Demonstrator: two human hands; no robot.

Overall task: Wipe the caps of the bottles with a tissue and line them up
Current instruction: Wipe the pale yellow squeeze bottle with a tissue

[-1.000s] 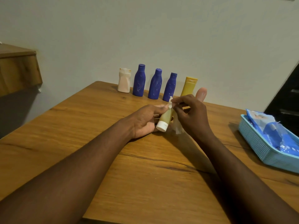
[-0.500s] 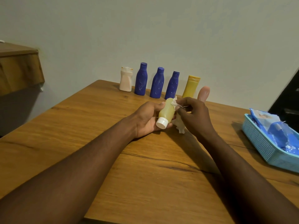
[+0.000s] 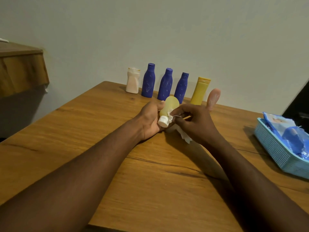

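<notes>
**Kid:** Bottle! Where is the little yellow bottle (image 3: pixel 168 106)?

**Helper:** It is in the left hand (image 3: pixel 150 121), lifted just above the desk (image 3: pixel 150 173). It is tipped over, so its white cap (image 3: pixel 163 121) points toward the person.

**Kid:** Why tip it like that?

**Helper:** I think so the cap is easy to see and reach. The left grip is curled around the bottle's body to keep it steady.

**Kid:** What does the other hand do?

**Helper:** The right hand (image 3: pixel 195 124) pinches a white tissue (image 3: pixel 170 115) with thumb and finger. The tissue touches the bottle right beside the cap. The rest of it hangs down under the hand. That grip is closed tight on the tissue.

**Kid:** So it is wiping?

**Helper:** It looks that way. One hand holds, one hand rubs.

**Kid:** What is behind?

**Helper:** A row by the wall: a white bottle (image 3: pixel 133 81), three blue bottles (image 3: pixel 165 84), a yellow tube (image 3: pixel 199 92) and a pink bottle (image 3: pixel 213 98). They stand side by side, so I guess those are done.

**Kid:** And where does this one go?

**Helper:** Probably at the end of that row. Off to the right is a blue basket (image 3: pixel 274 153) with packets (image 3: pixel 289 133) in it.
</notes>
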